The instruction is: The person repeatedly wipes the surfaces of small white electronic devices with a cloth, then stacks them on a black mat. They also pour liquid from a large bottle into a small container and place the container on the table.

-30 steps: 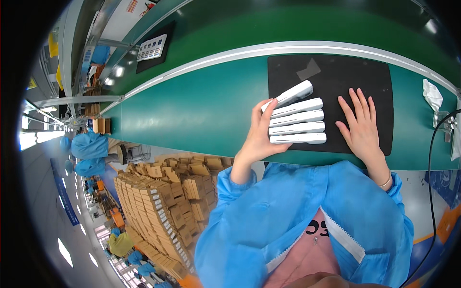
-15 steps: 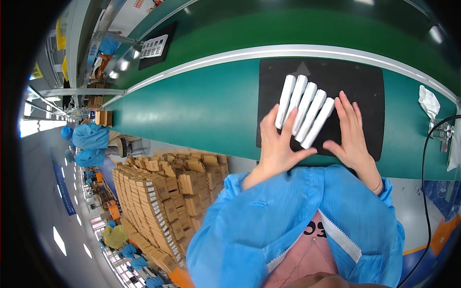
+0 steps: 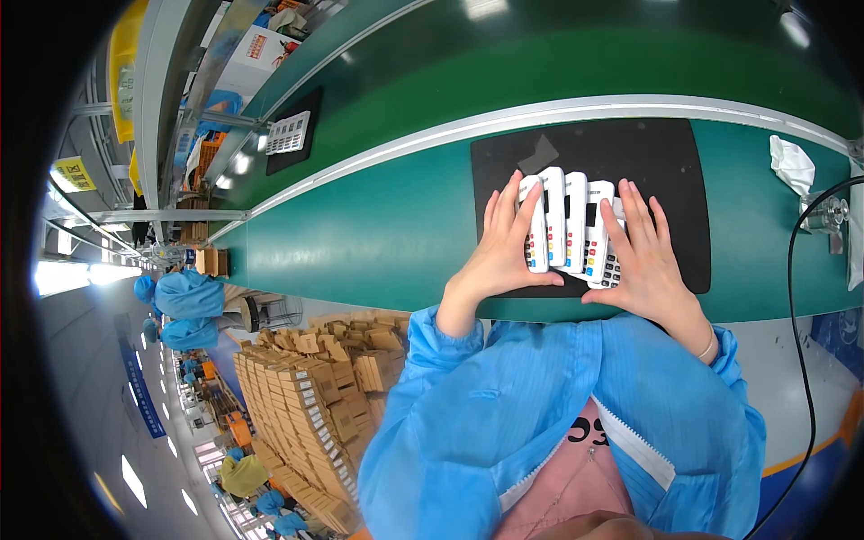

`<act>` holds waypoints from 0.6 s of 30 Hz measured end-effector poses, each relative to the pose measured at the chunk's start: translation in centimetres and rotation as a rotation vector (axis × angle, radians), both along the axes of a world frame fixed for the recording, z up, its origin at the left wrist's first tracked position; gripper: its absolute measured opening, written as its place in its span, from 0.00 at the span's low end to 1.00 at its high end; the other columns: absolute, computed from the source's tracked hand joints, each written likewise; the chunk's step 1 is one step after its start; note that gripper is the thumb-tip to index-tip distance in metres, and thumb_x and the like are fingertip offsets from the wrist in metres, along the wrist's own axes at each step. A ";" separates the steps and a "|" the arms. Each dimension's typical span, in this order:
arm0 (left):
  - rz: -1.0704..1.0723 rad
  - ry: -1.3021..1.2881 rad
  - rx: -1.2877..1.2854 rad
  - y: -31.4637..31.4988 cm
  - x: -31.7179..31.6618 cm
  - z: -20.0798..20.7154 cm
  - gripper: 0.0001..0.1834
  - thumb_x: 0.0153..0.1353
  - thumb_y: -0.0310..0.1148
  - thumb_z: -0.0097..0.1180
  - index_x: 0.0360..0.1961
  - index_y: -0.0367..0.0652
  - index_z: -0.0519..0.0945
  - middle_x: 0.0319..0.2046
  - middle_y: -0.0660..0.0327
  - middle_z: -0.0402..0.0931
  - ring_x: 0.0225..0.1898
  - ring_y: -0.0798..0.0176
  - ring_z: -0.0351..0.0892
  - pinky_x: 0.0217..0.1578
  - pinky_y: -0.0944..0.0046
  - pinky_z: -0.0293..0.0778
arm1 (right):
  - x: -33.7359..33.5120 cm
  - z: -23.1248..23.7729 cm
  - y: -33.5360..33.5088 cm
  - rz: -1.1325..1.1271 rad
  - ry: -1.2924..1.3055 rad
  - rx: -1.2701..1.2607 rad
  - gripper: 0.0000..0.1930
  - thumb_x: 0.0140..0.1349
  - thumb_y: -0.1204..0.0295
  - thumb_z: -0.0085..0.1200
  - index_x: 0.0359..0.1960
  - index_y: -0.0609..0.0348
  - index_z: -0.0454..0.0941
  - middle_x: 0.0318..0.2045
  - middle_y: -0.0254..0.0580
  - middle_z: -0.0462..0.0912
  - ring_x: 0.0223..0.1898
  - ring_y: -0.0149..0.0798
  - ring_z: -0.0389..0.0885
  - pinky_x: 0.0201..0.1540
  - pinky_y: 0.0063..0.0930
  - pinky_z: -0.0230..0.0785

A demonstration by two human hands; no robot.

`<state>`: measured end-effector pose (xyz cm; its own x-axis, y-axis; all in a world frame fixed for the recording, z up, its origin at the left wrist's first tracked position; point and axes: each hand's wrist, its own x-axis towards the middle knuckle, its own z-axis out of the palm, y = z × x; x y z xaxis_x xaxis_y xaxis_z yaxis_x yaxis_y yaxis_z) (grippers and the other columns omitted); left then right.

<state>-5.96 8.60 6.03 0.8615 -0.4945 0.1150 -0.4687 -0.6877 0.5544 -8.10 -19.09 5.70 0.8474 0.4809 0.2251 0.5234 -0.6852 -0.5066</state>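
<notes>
Several white card terminals [image 3: 574, 220] with small dark screens and coloured keys lie in an overlapping, fanned row on a black mat [image 3: 677, 171]. Their keypads face up. At the row's left end, my left hand [image 3: 495, 247] has its fingers along the outermost terminal and its thumb by the lower edge. My right hand [image 3: 650, 265] bends over the right end, its fingers partly covering the last terminal and its thumb at the bottom. Between them, the two hands hold the row from both sides.
The mat rests on a green workbench [image 3: 387, 234] with a pale rail [image 3: 432, 135] behind. At right are a crumpled white wrapper [image 3: 792, 165], a clear holder [image 3: 823, 214] and a black cable [image 3: 796, 315]. Stacked cardboard boxes [image 3: 310, 405] stand left; co-workers [image 3: 189, 301] are farther off.
The terminals, standing on edge and tilted before, now lean over in a fan with their keypads showing. My right hand has moved left, from beside the row onto its right end.
</notes>
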 end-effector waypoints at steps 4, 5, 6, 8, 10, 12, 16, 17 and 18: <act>-0.018 -0.065 0.095 0.6 0.1 1.1 0.73 0.32 0.52 0.86 0.78 0.45 0.56 0.75 0.36 0.48 0.76 0.33 0.50 0.72 0.34 0.48 | 0.2 1.7 -1.0 -0.023 0.038 -0.135 0.68 0.33 0.49 0.81 0.78 0.55 0.54 0.77 0.60 0.52 0.76 0.60 0.55 0.73 0.58 0.50; -0.020 -0.090 0.136 1.2 0.0 1.5 0.72 0.31 0.52 0.85 0.78 0.45 0.58 0.75 0.36 0.50 0.76 0.34 0.51 0.72 0.35 0.48 | 0.4 1.8 -1.5 -0.061 0.011 -0.139 0.68 0.33 0.49 0.81 0.78 0.55 0.54 0.77 0.59 0.53 0.75 0.59 0.56 0.72 0.57 0.51; 0.009 -0.108 0.161 1.7 -0.3 1.9 0.70 0.31 0.51 0.85 0.77 0.46 0.60 0.74 0.36 0.52 0.76 0.35 0.52 0.72 0.34 0.48 | 0.8 1.9 -2.5 -0.094 -0.020 -0.149 0.68 0.33 0.50 0.81 0.78 0.54 0.54 0.77 0.57 0.53 0.75 0.58 0.57 0.72 0.57 0.52; 0.083 -0.069 0.278 2.6 -0.7 2.3 0.72 0.31 0.53 0.85 0.78 0.47 0.57 0.74 0.36 0.51 0.77 0.36 0.50 0.73 0.30 0.44 | 1.4 2.6 -4.8 -0.146 -0.034 -0.185 0.69 0.32 0.50 0.81 0.79 0.54 0.54 0.77 0.54 0.54 0.76 0.57 0.55 0.75 0.58 0.48; 0.103 -0.044 0.316 2.8 -0.9 2.6 0.74 0.31 0.56 0.85 0.79 0.47 0.55 0.76 0.36 0.48 0.79 0.36 0.46 0.73 0.28 0.40 | 1.5 3.5 -5.5 -0.134 -0.019 -0.229 0.69 0.32 0.49 0.81 0.79 0.54 0.53 0.77 0.54 0.55 0.78 0.59 0.53 0.77 0.60 0.43; 0.081 -0.047 0.305 2.3 -0.6 2.9 0.75 0.31 0.57 0.84 0.80 0.48 0.53 0.77 0.36 0.44 0.80 0.36 0.42 0.73 0.26 0.35 | 1.7 4.2 -5.1 -0.062 0.000 -0.191 0.72 0.30 0.45 0.80 0.79 0.58 0.52 0.76 0.58 0.56 0.79 0.60 0.48 0.79 0.63 0.35; -0.072 -0.082 0.102 -0.5 1.1 2.5 0.76 0.30 0.58 0.84 0.80 0.48 0.53 0.79 0.37 0.40 0.80 0.35 0.40 0.73 0.25 0.31 | 2.1 2.3 -0.8 0.135 -0.028 -0.181 0.74 0.30 0.43 0.80 0.77 0.65 0.51 0.74 0.62 0.59 0.77 0.61 0.53 0.78 0.65 0.36; -0.097 -0.060 0.103 -1.0 1.6 2.2 0.75 0.30 0.58 0.84 0.80 0.49 0.53 0.78 0.37 0.42 0.80 0.35 0.43 0.73 0.24 0.32 | 2.2 2.0 -0.6 0.127 -0.020 -0.176 0.73 0.30 0.43 0.80 0.77 0.65 0.51 0.74 0.61 0.60 0.77 0.61 0.53 0.78 0.65 0.37; -0.118 -0.036 0.110 -1.2 2.0 2.1 0.75 0.30 0.58 0.84 0.80 0.49 0.54 0.78 0.38 0.43 0.79 0.35 0.45 0.73 0.24 0.32 | 2.4 1.9 -0.4 0.125 -0.010 -0.165 0.73 0.31 0.44 0.80 0.77 0.65 0.51 0.73 0.61 0.60 0.77 0.61 0.54 0.78 0.66 0.37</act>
